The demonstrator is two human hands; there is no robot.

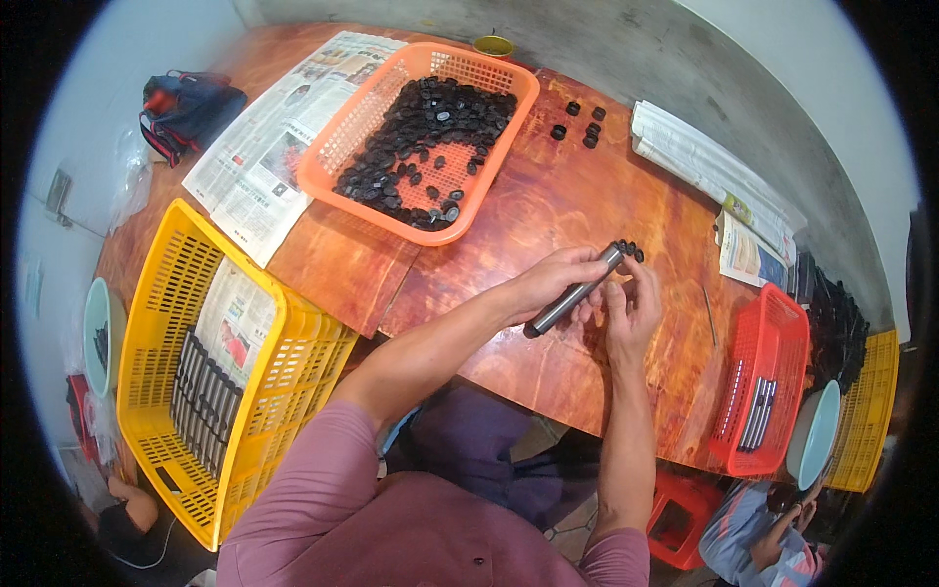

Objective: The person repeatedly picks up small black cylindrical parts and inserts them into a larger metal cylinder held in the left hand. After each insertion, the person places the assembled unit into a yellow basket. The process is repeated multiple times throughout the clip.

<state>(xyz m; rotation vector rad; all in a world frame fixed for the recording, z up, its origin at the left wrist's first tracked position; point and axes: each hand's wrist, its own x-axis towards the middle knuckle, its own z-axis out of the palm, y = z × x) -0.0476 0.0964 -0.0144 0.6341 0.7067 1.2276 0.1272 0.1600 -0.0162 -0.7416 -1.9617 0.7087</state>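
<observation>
A grey metal tube (575, 297) slants above the table, its lower end dark and rounded like a black cap. Wrapped round its upper part is my left hand (559, 282), closed. My right hand (634, 315) is bent at the tube's upper end, fingers close against it; whether a small part sits between them is hidden. Just beyond those fingertips lie a few small round black caps (631, 248). Farther back, several more black caps (592, 129) stand in a loose group. An orange basket (458, 231) at the far left holds many loose black caps (406, 132).
Left of me, a yellow crate (269, 367) contains stacked grey tubes (203, 401) and newspaper. At right are a red basket (761, 323) with tubes, a thin rod (709, 315), folded newspapers (719, 171) and a pale green basin (814, 435). Another person (758, 533) sits at lower right.
</observation>
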